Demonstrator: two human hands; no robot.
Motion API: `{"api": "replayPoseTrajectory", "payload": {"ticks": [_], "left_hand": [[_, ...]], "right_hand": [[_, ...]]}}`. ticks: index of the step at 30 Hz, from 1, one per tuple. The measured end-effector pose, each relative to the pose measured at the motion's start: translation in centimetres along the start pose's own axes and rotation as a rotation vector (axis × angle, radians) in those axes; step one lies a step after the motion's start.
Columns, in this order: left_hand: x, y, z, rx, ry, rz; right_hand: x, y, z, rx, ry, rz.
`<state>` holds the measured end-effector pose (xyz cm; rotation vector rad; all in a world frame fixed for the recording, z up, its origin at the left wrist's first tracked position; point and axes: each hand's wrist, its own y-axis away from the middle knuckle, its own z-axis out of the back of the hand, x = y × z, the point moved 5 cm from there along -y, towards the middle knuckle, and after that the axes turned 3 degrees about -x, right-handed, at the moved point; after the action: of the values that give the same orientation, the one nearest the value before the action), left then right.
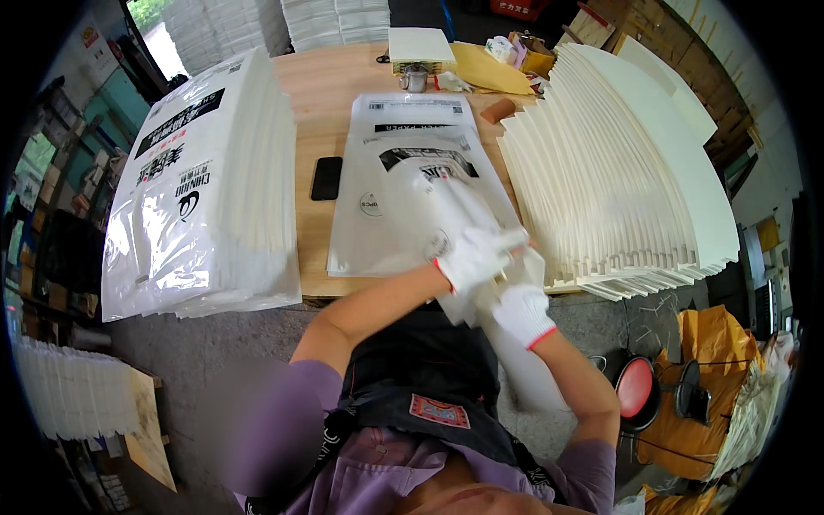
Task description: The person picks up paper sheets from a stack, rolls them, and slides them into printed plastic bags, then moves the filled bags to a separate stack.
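Observation:
A clear printed plastic bag (412,184) is lifted and curled over a flat pile of similar bags (350,245) at the table's near edge. My left hand (477,259), in a white knit glove, closes on the bag's near end, its fingers slightly blurred. Just right of it and nearer to me, my gloved right hand (520,314) is closed around the same crumpled end. A white sheet-like length (528,373) hangs below the right hand, partly behind my forearm. I cannot tell whether it is bag or paper.
A tall stack of filled printed bags (184,197) stands left, a fanned stack of white sheets (601,172) right. A black phone (326,178) lies beside the bag pile. Behind are a metal cup (414,79) and a brown block (498,111). A red-seated stool (636,388) stands on the floor.

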<state>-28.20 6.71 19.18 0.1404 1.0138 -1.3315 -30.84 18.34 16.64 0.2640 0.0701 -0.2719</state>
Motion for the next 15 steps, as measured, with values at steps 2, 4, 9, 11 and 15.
{"api": "replayPoseTrajectory", "payload": {"ticks": [2, 4, 9, 11, 15], "left_hand": [[-3.1, 1.6, -1.4, -0.027, 0.052, -0.094], [-4.6, 2.7, -1.7, -0.034, 0.111, -0.106], [-1.9, 5.7, 0.5, -0.025, -0.006, 0.043], [1.9, 9.0, -0.1, -0.109, 0.206, 0.101], [3.6, 14.4, -1.3, -0.063, 0.279, 0.197]], "right_hand": [[0.9, -3.2, -0.3, -0.041, 0.034, 0.055], [2.1, -5.1, -0.5, -0.131, 0.045, 0.102], [6.1, -4.6, -2.1, -0.475, -0.057, 0.124], [7.2, -0.3, -4.1, -0.605, -0.272, 0.088], [4.9, 5.4, -6.1, -1.008, -0.296, -0.151]]}}
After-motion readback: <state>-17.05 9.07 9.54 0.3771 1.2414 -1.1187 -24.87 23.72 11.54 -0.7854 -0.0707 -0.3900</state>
